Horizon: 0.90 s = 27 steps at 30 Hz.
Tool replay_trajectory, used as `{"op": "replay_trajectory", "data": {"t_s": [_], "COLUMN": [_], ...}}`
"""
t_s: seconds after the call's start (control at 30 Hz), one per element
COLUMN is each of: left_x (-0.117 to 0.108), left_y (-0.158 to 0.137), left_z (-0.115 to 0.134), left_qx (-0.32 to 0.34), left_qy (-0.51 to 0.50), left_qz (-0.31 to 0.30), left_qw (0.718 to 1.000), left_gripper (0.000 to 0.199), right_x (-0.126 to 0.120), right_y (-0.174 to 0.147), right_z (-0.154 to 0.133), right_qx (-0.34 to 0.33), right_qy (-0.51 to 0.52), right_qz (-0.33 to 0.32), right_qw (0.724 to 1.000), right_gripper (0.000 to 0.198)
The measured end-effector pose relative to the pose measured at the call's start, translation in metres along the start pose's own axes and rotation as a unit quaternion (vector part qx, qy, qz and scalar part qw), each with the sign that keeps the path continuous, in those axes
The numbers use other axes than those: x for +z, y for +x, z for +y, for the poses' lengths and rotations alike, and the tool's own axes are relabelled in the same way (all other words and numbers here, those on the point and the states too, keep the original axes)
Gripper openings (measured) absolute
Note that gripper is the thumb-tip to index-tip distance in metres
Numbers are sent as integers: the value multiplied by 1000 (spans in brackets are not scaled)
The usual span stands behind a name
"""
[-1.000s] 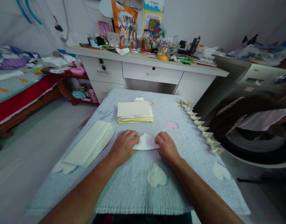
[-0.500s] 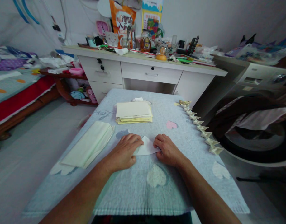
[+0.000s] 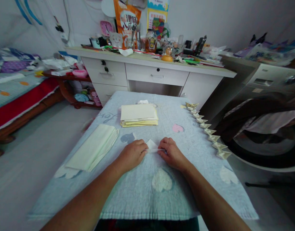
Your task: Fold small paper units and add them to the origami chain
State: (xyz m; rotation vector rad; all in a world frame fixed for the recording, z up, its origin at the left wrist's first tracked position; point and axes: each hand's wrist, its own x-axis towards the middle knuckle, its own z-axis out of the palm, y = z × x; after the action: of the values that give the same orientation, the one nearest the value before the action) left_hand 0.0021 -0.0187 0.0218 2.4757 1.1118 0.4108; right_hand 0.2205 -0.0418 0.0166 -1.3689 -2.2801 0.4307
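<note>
Between my hands lies a small white sheet of paper (image 3: 151, 146), folded to a peak at the top with a narrow strip turned up along its near edge. My left hand (image 3: 135, 153) pinches the left end of that strip. At the right end, my right hand (image 3: 171, 151) grips the same paper with its fingers curled. Both hands rest on the cloth-covered table (image 3: 138, 199). Beyond them sits a stack of cream and yellow paper (image 3: 139, 115). Left of my left hand is a slanted pile of pale folded paper (image 3: 93, 147).
A row of folded paper pieces (image 3: 210, 133) runs along the table's right edge. Behind stands a cluttered white desk (image 3: 157, 72). A washing machine (image 3: 263, 83) with laundry in its door is at the right, and a bed (image 3: 19, 93) at the left.
The near edge of the white paper has been turned up into a strip, so the paper looks shorter. My left thumb has moved up onto the fold.
</note>
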Motion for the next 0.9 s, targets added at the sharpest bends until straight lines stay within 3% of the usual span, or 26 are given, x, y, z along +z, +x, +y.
{"op": "replay_trajectory", "data": {"t_s": [0.33, 0.9], "left_x": [0, -3], "left_y": [0, -2], "left_z": [-3, -24], "left_qx": [-59, -111], "left_qy": [30, 47], "left_qz": [27, 32], "left_qw": [997, 992], "left_gripper": [17, 18], "right_x": [7, 11], "right_y": [5, 10], "right_z": [6, 6], "right_qx": [74, 133], "right_qy": [1, -53], "right_qz": [22, 16], "right_qw": [997, 990], "right_gripper": [9, 15]}}
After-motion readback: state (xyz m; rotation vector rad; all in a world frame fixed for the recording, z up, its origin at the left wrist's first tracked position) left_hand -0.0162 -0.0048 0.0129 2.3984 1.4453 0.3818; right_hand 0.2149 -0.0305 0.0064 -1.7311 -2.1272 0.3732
